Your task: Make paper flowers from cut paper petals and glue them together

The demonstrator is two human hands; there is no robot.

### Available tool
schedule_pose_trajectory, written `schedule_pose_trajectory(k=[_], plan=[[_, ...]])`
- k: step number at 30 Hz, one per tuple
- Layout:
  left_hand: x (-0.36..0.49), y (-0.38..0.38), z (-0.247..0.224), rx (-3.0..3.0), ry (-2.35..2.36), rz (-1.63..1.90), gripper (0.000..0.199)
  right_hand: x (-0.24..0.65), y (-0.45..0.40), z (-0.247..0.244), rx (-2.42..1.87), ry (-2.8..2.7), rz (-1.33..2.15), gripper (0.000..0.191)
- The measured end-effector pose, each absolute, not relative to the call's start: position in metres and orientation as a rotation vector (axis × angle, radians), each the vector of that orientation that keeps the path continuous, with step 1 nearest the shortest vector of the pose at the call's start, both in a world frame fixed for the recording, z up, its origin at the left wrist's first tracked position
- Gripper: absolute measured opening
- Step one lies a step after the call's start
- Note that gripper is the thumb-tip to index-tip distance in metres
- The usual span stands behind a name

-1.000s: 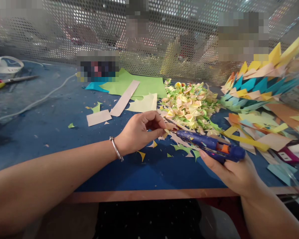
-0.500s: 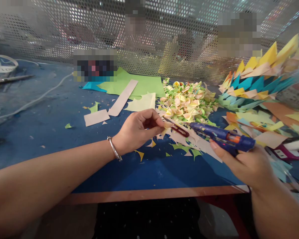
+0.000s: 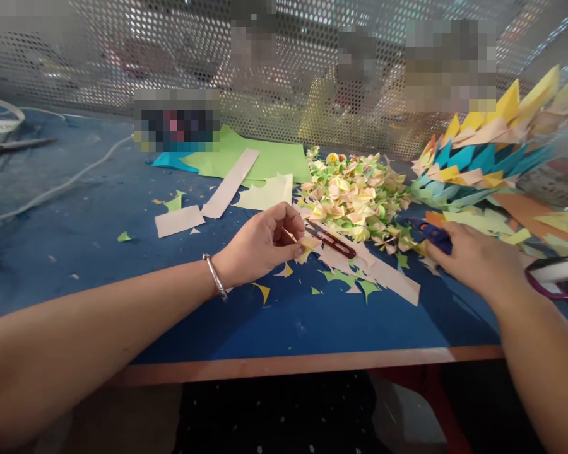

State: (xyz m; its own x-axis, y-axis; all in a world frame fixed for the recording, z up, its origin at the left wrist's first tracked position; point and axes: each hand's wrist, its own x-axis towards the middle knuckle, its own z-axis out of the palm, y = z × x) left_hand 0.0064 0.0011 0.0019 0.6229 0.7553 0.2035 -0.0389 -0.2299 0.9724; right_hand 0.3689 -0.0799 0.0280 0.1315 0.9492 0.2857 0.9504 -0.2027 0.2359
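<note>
Paper piece point(image 3: 307, 246), pale yellow: located above the near middle of the table, in the left fingers. Entries run from large to small.

Blue table point(image 3: 265, 334), with a perforated metal screen point(image 3: 284, 94) behind. Layered paper construction point(image 3: 483, 157) at the right rear, rows of folded points in yellow, teal and peach. Green sheet point(image 3: 284, 161) lies flat at the back. Heap of small shaped pieces point(image 3: 355, 195) just in front of the screen, right of the sheet. Cream sheet point(image 3: 267, 192) has a scalloped edge, apparently from cutting.

Right hand point(image 3: 478, 258) closed around the rear of a blue glue gun point(image 3: 430, 234), just beside the heap; far fingers hidden. Left hand point(image 3: 269, 243) pinches the paper piece between thumb and fingers. Snips point(image 3: 336, 243) lie just right of it, on pale strips.

Progress (judged): many small pieces look shaped; the held one seems mid-work. Sheet stock and strips remain uncut in part. Whether glue is on the piece: cannot tell. Scraps point(image 3: 264, 292) lie nearest the table edge.
</note>
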Motion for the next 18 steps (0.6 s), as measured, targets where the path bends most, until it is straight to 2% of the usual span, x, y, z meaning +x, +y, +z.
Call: schedule_pose_trajectory(k=[7,12,15,18], plan=[[0.005,0.002,0.000,1.711,0.598,0.780,0.029,0.384,-0.076,0.018,-2.319,-2.066,-0.467,0.022],[0.006,0.003,0.001,1.688,0.600,0.815,0.028,0.376,-0.082,0.029,-2.230,-2.118,-0.367,0.025],[0.006,0.004,0.001,1.673,0.598,0.838,0.028,0.336,-0.083,0.041,-2.021,-2.103,-0.353,0.021],[0.007,0.004,-0.001,1.683,0.616,0.851,0.030,0.279,-0.079,0.047,-1.646,-2.187,-0.144,0.019]])
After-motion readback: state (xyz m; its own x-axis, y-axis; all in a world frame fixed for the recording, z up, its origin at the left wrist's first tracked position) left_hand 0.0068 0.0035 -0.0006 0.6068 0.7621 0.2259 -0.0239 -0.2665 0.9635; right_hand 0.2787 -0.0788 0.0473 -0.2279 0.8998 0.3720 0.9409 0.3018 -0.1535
